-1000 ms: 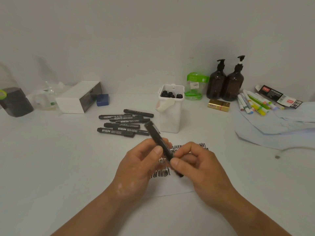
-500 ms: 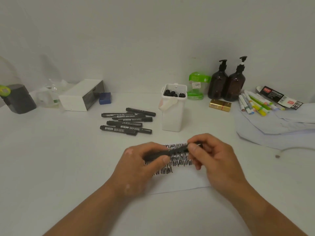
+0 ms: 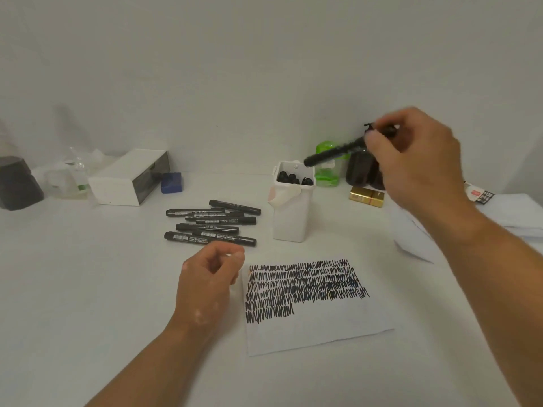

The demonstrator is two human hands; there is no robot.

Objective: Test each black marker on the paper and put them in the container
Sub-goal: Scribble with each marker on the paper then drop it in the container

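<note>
Right hand (image 3: 411,163) grip pinches a marker (image 3: 332,154) over the container (image 3: 289,221) holding capped markers (image 3: 292,179); left hand (image 3: 205,284) loose, empty.

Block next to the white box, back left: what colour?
Blue. The block beside the white box shows best in the head view.
</note>
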